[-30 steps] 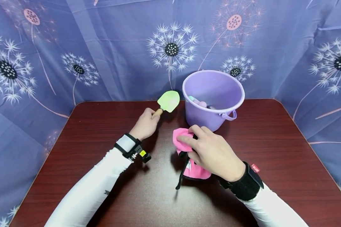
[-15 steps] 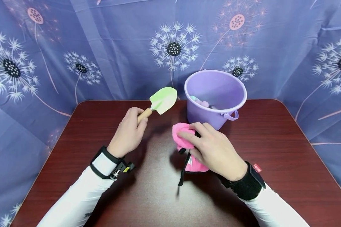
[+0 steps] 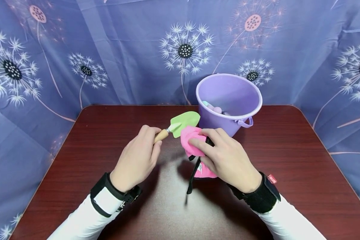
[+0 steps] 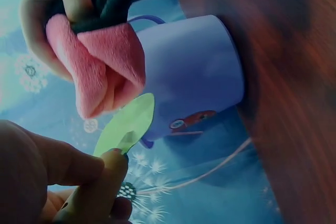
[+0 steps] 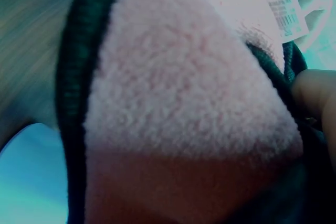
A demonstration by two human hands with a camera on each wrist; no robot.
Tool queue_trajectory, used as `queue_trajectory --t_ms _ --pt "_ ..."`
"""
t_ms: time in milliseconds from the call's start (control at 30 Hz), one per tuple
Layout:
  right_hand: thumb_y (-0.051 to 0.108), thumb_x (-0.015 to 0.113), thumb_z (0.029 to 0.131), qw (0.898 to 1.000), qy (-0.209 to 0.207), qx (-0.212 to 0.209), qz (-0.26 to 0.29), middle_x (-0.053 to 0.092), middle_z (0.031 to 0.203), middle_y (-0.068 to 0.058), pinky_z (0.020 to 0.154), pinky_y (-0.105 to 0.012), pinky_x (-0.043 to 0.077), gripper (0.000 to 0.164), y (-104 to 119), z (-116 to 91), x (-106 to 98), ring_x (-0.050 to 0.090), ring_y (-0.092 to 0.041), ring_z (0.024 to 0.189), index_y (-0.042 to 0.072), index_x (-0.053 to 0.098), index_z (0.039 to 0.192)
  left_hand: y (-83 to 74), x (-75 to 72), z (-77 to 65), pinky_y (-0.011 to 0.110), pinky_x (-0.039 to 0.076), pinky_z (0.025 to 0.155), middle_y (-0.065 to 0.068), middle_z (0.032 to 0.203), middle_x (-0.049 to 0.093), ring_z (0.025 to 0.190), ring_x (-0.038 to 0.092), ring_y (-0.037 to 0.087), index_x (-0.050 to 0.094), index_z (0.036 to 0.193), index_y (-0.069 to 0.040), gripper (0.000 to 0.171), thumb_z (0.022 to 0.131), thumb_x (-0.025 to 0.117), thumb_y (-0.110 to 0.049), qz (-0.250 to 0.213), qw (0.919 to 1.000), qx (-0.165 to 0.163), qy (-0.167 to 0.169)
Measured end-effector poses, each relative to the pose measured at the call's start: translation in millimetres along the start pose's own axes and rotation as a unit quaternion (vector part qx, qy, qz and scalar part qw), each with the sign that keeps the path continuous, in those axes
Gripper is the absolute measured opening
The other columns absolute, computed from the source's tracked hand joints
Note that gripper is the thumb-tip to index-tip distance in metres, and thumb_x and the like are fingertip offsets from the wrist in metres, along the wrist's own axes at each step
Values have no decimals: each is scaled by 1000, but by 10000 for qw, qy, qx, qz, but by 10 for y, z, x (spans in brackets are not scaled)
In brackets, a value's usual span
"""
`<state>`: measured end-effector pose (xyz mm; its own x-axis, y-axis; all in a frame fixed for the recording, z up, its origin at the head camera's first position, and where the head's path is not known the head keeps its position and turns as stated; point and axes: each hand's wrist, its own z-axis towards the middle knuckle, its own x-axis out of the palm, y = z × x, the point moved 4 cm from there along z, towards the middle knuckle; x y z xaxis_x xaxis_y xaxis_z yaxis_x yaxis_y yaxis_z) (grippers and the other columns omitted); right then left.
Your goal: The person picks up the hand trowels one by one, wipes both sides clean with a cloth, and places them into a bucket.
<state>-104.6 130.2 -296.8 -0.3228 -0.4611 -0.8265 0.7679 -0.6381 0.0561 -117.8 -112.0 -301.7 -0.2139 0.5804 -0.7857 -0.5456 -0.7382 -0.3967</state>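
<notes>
My left hand (image 3: 137,158) grips the wooden handle of a small trowel (image 3: 186,120) with a light green blade. The blade points away to the right, its edge close beside a pink plush cloth item (image 3: 192,140) in the head view. My right hand (image 3: 229,160) pinches this soft item, which has black edging, a dangling black strap and a white tag. Its exact kind does not show. Fleecy pink fabric (image 5: 184,77) fills much of the right wrist view. In the left wrist view, the trowel blade (image 4: 128,124) lies just below the folded pink cloth (image 4: 113,66).
Just behind the pink cloth stands a purple bucket (image 3: 211,124), its handle hanging at the right front. Several small pastel objects (image 3: 217,110) lie inside it. The dark red wooden table (image 3: 288,160) is backed by a blue curtain (image 3: 132,60) with dandelion prints.
The left hand first drew the trowel back to the left and nearer, then brought its blade right and down beside the pink cloth. My right hand stays nearly still.
</notes>
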Motion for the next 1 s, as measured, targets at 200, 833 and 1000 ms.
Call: queue_trajectory --t_ms 200,833,1000 --pt "12 73 95 9995 -231 -189 -103 62 130 -15 76 -43 55 36 32 5 -8 60 -34 103 18 69 130 -148 7 -56 36 49 58 7 99 55 71 53 19 61 122 -3 23 100 67 -7 275 9994 190 -132" --pt "12 74 92 9972 -485 -313 -484 62 127 -16 60 -40 53 41 100 8 46 57 -34 91 18 70 132 -354 121 -189 33 47 52 9 95 50 69 51 21 59 121 1 25 99 68 -7 705 9945 754 -194" --pt "13 72 95 9958 -730 -241 -500 63 129 -17 56 -40 51 38 73 16 31 55 -35 85 16 69 132 -360 106 -198 34 47 52 8 95 50 69 51 21 60 121 1 25 99 67 -8 733 9942 760 -212"
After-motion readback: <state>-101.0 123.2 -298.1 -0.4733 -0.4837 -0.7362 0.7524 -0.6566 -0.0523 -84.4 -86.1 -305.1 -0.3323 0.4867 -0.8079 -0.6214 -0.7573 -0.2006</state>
